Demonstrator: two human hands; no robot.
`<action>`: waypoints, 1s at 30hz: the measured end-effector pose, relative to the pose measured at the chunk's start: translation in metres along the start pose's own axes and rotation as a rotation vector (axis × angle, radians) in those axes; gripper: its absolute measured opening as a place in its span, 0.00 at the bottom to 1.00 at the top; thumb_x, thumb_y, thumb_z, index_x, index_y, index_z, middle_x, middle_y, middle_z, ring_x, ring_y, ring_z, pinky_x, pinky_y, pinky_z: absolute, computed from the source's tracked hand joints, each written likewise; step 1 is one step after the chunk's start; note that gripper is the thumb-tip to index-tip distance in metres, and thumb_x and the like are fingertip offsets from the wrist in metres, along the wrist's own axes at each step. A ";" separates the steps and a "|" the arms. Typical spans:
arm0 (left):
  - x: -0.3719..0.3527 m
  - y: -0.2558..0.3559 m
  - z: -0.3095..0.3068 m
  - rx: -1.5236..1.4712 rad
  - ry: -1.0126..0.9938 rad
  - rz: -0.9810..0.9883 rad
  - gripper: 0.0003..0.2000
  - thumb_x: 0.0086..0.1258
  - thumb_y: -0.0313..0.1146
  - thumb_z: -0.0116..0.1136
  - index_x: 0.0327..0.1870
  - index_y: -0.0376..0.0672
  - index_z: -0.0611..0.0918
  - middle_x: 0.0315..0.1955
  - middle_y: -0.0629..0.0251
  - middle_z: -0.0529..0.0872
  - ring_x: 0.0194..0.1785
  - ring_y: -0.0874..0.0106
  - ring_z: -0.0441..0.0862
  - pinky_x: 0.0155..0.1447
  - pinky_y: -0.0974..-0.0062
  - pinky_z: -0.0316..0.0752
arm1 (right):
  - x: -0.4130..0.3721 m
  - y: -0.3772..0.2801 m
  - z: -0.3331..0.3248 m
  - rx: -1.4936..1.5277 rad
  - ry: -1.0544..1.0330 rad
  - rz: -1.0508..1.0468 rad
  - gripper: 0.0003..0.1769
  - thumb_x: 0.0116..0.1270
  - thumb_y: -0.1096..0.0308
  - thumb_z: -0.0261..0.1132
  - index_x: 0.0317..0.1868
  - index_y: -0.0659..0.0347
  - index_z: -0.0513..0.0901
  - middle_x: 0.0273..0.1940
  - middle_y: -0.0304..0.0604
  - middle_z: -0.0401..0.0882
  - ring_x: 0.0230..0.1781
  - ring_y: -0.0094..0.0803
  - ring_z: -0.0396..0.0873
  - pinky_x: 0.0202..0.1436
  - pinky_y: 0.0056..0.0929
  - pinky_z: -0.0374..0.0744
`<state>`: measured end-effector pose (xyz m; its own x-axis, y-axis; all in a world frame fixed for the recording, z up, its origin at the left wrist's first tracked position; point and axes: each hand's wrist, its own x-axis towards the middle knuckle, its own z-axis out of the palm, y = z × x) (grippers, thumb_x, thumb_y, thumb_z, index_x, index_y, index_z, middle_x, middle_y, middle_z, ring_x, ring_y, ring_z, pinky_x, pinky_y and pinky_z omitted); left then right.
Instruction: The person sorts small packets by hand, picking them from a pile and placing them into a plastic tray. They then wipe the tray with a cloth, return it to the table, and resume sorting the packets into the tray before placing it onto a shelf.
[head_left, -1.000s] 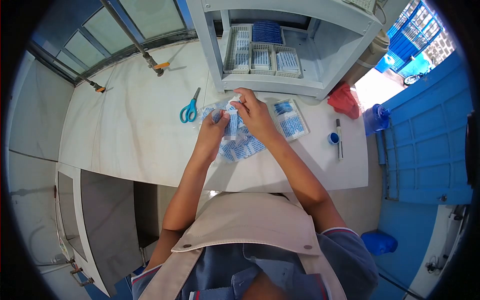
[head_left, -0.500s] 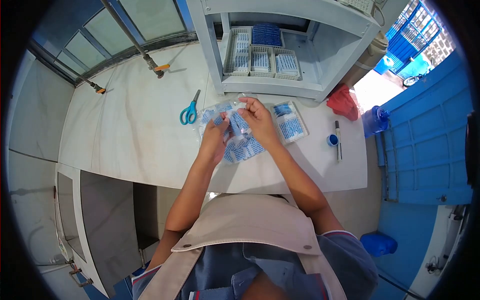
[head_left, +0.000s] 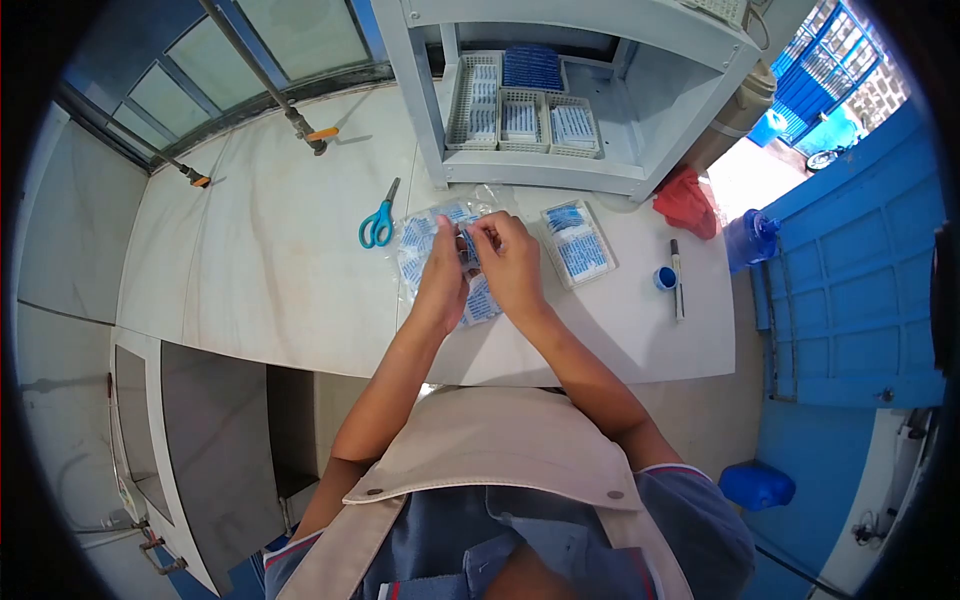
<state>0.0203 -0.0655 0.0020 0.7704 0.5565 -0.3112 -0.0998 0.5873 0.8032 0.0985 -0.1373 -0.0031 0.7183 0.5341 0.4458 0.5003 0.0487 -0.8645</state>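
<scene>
A clear plastic bag (head_left: 413, 240) with several white, blue-printed packets lies on the table under my hands. My left hand (head_left: 443, 280) is closed over the bag with its thumb uppermost. Close beside it, my right hand (head_left: 510, 265) pinches with thumb and forefinger. Between the fingertips shows a small blue-and-white packet (head_left: 467, 243), mostly hidden, which both hands seem to grip. To the right of my right hand stands a small white basket (head_left: 601, 268) of similar packets. Teal-handled scissors (head_left: 377, 228) lie left of the bag.
A grey shelf unit (head_left: 540, 178) stands at the back, with several small baskets (head_left: 521, 148) of packets inside. On the right are a marker (head_left: 679, 290), a blue round cap or lid (head_left: 665, 279) and a red cloth (head_left: 686, 204). Pipes with orange-handled valves (head_left: 322, 134) reach over the table's left.
My hands have come closer together. The right hand has moved down and left from the bag's upper edge, and the left hand has turned thumb up. The bag's right side is less spread.
</scene>
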 end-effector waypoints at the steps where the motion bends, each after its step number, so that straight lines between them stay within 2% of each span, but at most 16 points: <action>1: 0.000 -0.003 0.000 -0.001 0.002 0.001 0.26 0.78 0.54 0.29 0.54 0.41 0.73 0.43 0.64 0.79 0.48 0.72 0.76 0.56 0.70 0.69 | -0.002 -0.005 0.001 -0.013 0.002 0.002 0.05 0.61 0.75 0.65 0.36 0.65 0.78 0.29 0.41 0.78 0.27 0.22 0.75 0.30 0.22 0.72; 3: 0.000 -0.011 0.001 0.071 0.032 0.057 0.27 0.77 0.55 0.29 0.54 0.40 0.73 0.45 0.64 0.78 0.49 0.72 0.75 0.57 0.70 0.68 | -0.003 -0.008 0.003 -0.028 0.003 0.004 0.04 0.61 0.75 0.66 0.33 0.65 0.79 0.29 0.43 0.78 0.26 0.23 0.75 0.29 0.23 0.73; 5: 0.002 -0.015 0.002 0.044 0.042 0.067 0.27 0.77 0.56 0.30 0.54 0.39 0.73 0.46 0.64 0.77 0.50 0.72 0.74 0.58 0.70 0.67 | -0.003 -0.007 0.004 0.068 -0.068 0.186 0.06 0.64 0.71 0.64 0.32 0.66 0.80 0.27 0.40 0.77 0.26 0.23 0.74 0.28 0.24 0.72; 6: 0.000 -0.011 0.007 0.018 0.054 0.080 0.28 0.77 0.56 0.30 0.54 0.39 0.72 0.46 0.64 0.77 0.51 0.72 0.73 0.58 0.70 0.66 | -0.002 -0.007 0.003 0.069 -0.068 0.186 0.06 0.64 0.71 0.64 0.32 0.66 0.80 0.27 0.40 0.77 0.26 0.23 0.74 0.28 0.24 0.72; 8: -0.010 -0.002 0.011 0.013 0.018 0.043 0.28 0.77 0.57 0.30 0.54 0.39 0.72 0.47 0.64 0.76 0.52 0.72 0.72 0.59 0.71 0.65 | 0.000 -0.004 -0.002 0.442 -0.228 0.538 0.15 0.66 0.66 0.62 0.25 0.68 0.78 0.21 0.41 0.72 0.22 0.24 0.71 0.27 0.26 0.69; 9: -0.015 0.002 0.014 0.007 -0.020 0.006 0.28 0.76 0.57 0.30 0.54 0.39 0.72 0.47 0.64 0.76 0.53 0.73 0.71 0.59 0.71 0.64 | -0.001 -0.004 -0.002 0.441 -0.226 0.540 0.15 0.66 0.66 0.62 0.25 0.68 0.78 0.21 0.41 0.72 0.22 0.24 0.71 0.27 0.26 0.69; 11: -0.009 -0.003 0.004 -0.023 -0.052 -0.030 0.29 0.76 0.58 0.30 0.54 0.39 0.72 0.46 0.65 0.76 0.52 0.73 0.71 0.58 0.72 0.64 | -0.002 -0.002 -0.002 0.631 -0.234 0.591 0.18 0.68 0.64 0.61 0.23 0.68 0.78 0.17 0.38 0.69 0.20 0.19 0.67 0.25 0.23 0.67; 15: -0.017 0.006 0.012 -0.100 -0.123 -0.074 0.26 0.76 0.57 0.34 0.53 0.43 0.73 0.43 0.68 0.75 0.46 0.75 0.69 0.53 0.74 0.64 | -0.007 0.002 -0.001 0.581 -0.227 0.560 0.16 0.68 0.65 0.60 0.27 0.70 0.79 0.18 0.39 0.73 0.20 0.21 0.68 0.25 0.24 0.67; 17: -0.011 -0.003 0.004 -0.024 -0.133 -0.049 0.24 0.76 0.56 0.36 0.52 0.44 0.74 0.42 0.70 0.75 0.45 0.76 0.69 0.52 0.75 0.64 | -0.008 0.002 0.000 0.308 -0.181 0.424 0.14 0.68 0.66 0.59 0.32 0.70 0.81 0.21 0.41 0.76 0.22 0.21 0.69 0.26 0.25 0.68; 21: -0.010 -0.007 0.007 0.041 -0.145 -0.029 0.19 0.76 0.53 0.40 0.50 0.47 0.74 0.40 0.72 0.76 0.44 0.78 0.71 0.50 0.76 0.65 | -0.010 0.006 -0.002 0.425 -0.187 0.513 0.12 0.68 0.68 0.58 0.36 0.70 0.81 0.22 0.43 0.77 0.22 0.22 0.70 0.27 0.26 0.69; 24: -0.014 -0.006 0.020 -0.063 -0.101 -0.090 0.18 0.78 0.50 0.38 0.48 0.44 0.72 0.36 0.71 0.74 0.42 0.77 0.69 0.52 0.75 0.66 | -0.011 0.002 -0.010 0.322 -0.133 0.461 0.12 0.68 0.68 0.57 0.36 0.70 0.81 0.22 0.47 0.77 0.21 0.27 0.71 0.27 0.28 0.70; 25: -0.014 -0.004 0.026 -0.061 -0.108 -0.099 0.18 0.78 0.50 0.38 0.48 0.44 0.72 0.36 0.71 0.74 0.42 0.77 0.69 0.52 0.75 0.66 | -0.011 -0.009 -0.018 0.145 -0.073 0.353 0.12 0.69 0.68 0.57 0.36 0.69 0.80 0.24 0.48 0.78 0.22 0.33 0.73 0.28 0.30 0.71; 26: -0.015 -0.002 0.032 -0.118 -0.087 -0.142 0.18 0.77 0.51 0.38 0.48 0.45 0.73 0.39 0.70 0.76 0.44 0.77 0.72 0.53 0.74 0.67 | -0.012 -0.015 -0.024 -0.032 -0.014 0.244 0.11 0.69 0.67 0.57 0.35 0.69 0.80 0.25 0.49 0.79 0.22 0.38 0.75 0.28 0.32 0.72; 27: -0.013 -0.002 0.036 -0.174 -0.065 -0.184 0.19 0.77 0.51 0.38 0.48 0.46 0.74 0.43 0.70 0.78 0.47 0.77 0.74 0.54 0.73 0.68 | -0.012 -0.013 -0.028 -0.035 -0.004 0.249 0.11 0.69 0.67 0.57 0.35 0.69 0.80 0.25 0.49 0.79 0.22 0.38 0.75 0.28 0.32 0.72; 29: 0.004 -0.020 0.024 -0.148 -0.107 -0.177 0.20 0.77 0.52 0.38 0.49 0.45 0.74 0.44 0.69 0.78 0.48 0.76 0.74 0.56 0.72 0.68 | -0.010 -0.008 -0.040 -0.137 0.077 0.082 0.11 0.69 0.66 0.57 0.34 0.67 0.78 0.28 0.52 0.79 0.27 0.48 0.77 0.30 0.39 0.74; 30: 0.008 -0.022 0.026 -0.124 -0.144 -0.160 0.21 0.77 0.52 0.37 0.50 0.45 0.74 0.45 0.68 0.78 0.49 0.76 0.75 0.57 0.71 0.69 | -0.007 -0.005 -0.048 -0.142 0.090 0.089 0.11 0.69 0.66 0.57 0.34 0.67 0.78 0.28 0.52 0.79 0.27 0.48 0.77 0.30 0.39 0.74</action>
<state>0.0449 -0.0897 -0.0052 0.8636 0.3660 -0.3468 -0.0389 0.7342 0.6778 0.1139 -0.1817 0.0092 0.7997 0.4532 0.3939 0.4918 -0.1181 -0.8626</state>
